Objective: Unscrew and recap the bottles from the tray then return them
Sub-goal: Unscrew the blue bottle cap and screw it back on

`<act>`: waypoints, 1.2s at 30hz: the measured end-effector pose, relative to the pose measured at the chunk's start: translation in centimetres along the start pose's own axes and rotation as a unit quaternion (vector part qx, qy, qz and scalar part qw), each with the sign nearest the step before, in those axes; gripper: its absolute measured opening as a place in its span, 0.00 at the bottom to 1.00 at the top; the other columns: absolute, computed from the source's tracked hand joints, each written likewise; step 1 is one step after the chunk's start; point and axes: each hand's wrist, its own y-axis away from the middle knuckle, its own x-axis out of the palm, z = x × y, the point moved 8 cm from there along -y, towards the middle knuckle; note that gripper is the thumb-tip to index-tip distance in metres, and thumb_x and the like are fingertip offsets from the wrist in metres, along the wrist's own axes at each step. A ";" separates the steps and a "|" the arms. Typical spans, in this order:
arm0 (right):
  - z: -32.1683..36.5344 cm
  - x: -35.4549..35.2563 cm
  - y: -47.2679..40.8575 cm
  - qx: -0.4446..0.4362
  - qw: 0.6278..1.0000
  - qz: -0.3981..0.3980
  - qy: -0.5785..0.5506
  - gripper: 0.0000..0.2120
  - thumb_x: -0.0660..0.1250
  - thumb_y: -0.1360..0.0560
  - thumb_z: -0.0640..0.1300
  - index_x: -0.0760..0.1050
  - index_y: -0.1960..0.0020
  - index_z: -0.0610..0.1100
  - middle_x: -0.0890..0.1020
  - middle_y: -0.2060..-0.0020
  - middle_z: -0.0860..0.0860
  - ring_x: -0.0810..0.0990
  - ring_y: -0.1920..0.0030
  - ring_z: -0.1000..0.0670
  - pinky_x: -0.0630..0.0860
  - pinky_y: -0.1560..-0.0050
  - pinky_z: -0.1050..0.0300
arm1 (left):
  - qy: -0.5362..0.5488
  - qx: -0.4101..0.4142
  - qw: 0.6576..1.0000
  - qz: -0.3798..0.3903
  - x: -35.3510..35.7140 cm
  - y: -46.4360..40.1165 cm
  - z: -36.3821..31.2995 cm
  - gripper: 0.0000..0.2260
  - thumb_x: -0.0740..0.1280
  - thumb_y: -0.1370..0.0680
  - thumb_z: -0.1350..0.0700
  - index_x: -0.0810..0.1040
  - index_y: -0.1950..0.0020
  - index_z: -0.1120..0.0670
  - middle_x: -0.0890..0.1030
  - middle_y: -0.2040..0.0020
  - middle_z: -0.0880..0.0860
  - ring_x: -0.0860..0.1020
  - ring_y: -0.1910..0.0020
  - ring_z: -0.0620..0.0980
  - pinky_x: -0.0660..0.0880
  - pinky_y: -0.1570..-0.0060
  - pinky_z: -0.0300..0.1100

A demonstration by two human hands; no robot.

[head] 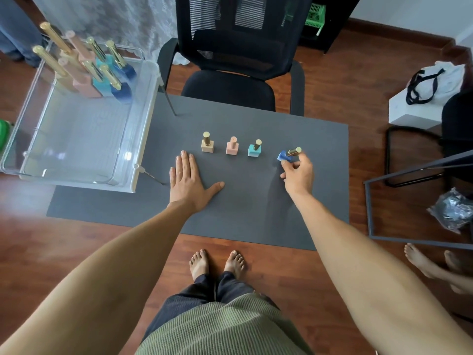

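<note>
R hand [298, 172] had the blue bottle [282, 156] pinched betw. curled fingers and thumb, gripping at the blue body, w/ the gold cap [294, 151] sticking out up and to the right past the fingertips. Bottle was tilted hard, nearly on its side; can't tell if its lower corner touched the grey table [243, 213] or sat just above it. It was at the right end of the row, a bit apart from the rest.

L hand [188, 180] lay flat on the table, palm down, fingers straight and spread, holding nothing.

Three other bottles stood upright in a row betw. the hands' reach: beige bottle [207, 144] w/ gold cap nearest the L fingertips, then pink bottle [232, 147], then teal bottle [254, 149].

Clear tray [143, 129] sat on the table's left end, well apart from the R hand, w/ more bottles [97, 73] standing at its far end. Black chair [238, 60] behind the table.
</note>
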 end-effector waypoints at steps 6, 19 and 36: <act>-0.1 0.0 0.7 0.015 0.998 -0.009 -0.055 0.05 0.70 0.22 0.41 0.78 0.47 0.46 0.79 0.63 0.54 0.79 0.71 0.51 0.77 0.64 0.54 | 0.002 0.001 1.000 0.008 -0.1 0.0 -0.1 0.54 0.49 0.28 0.20 0.36 0.18 0.57 0.34 0.18 0.55 0.34 0.19 0.55 0.36 0.23 0.52; 4.5 -0.2 5.1 -0.047 0.994 0.014 -0.100 0.06 0.76 0.26 0.45 0.82 0.50 0.50 0.85 0.60 0.54 0.82 0.65 0.53 0.78 0.60 0.52 | 0.052 0.034 0.997 0.054 -4.6 0.4 -0.5 0.36 0.70 0.24 0.39 0.65 0.26 0.61 0.63 0.25 0.58 0.64 0.26 0.58 0.68 0.30 0.57; 14.3 1.3 9.9 -0.187 0.973 0.122 -0.054 0.09 0.73 0.24 0.41 0.84 0.47 0.52 0.86 0.61 0.65 0.85 0.58 0.61 0.79 0.58 0.68 | 0.241 0.106 0.964 -0.043 -15.5 4.8 -4.5 0.09 0.71 0.25 0.51 0.84 0.45 0.49 0.84 0.56 0.48 0.82 0.52 0.52 0.79 0.49 0.45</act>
